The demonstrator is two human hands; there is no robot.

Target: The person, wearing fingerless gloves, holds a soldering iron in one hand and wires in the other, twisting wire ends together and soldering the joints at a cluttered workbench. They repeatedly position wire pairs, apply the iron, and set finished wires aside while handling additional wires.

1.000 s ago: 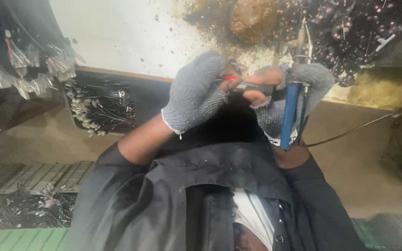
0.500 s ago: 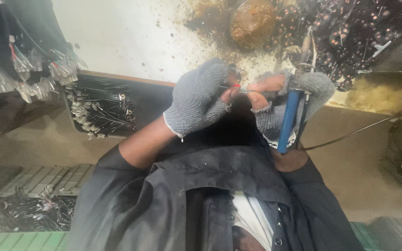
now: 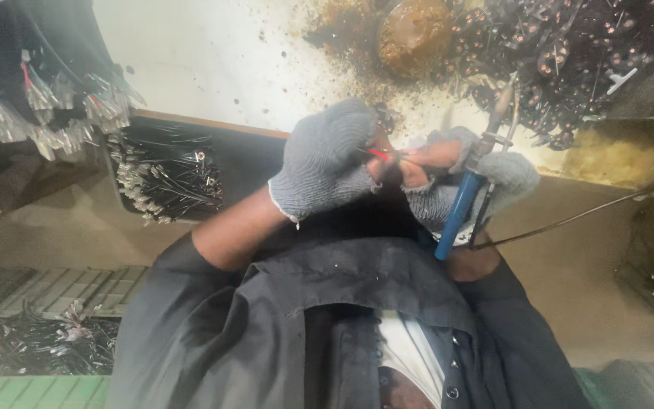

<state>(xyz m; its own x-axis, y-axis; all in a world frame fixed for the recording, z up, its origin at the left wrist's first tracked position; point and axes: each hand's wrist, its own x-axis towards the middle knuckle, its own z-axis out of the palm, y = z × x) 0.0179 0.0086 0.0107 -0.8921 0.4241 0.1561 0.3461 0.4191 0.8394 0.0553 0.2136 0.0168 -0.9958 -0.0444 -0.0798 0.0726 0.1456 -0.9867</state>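
Note:
Both my hands wear grey knitted gloves with the fingertips cut off. My left hand (image 3: 327, 163) pinches a thin red wire (image 3: 378, 154) between thumb and finger. My right hand (image 3: 478, 178) meets it at the wire's end with its bare fingertips and also grips a soldering iron with a blue handle (image 3: 459, 208), the metal tip (image 3: 502, 102) pointing up and away. The iron's dark cord (image 3: 584, 216) trails off to the right. The hands are held just above my dark shirt, near the edge of a stained white worktop (image 3: 213, 68).
A brown lump of flux (image 3: 414, 34) sits on the worktop amid burnt residue. Many small cut wire pieces (image 3: 577, 60) lie at the top right. A dark tray of bundled wires (image 3: 168, 178) stands at the left, with clear-sleeved wires (image 3: 62, 113) hanging beside it.
My hands and the iron have stayed together at the wire; the view has shifted slightly, and the fingertips have closed a little tighter on the red wire.

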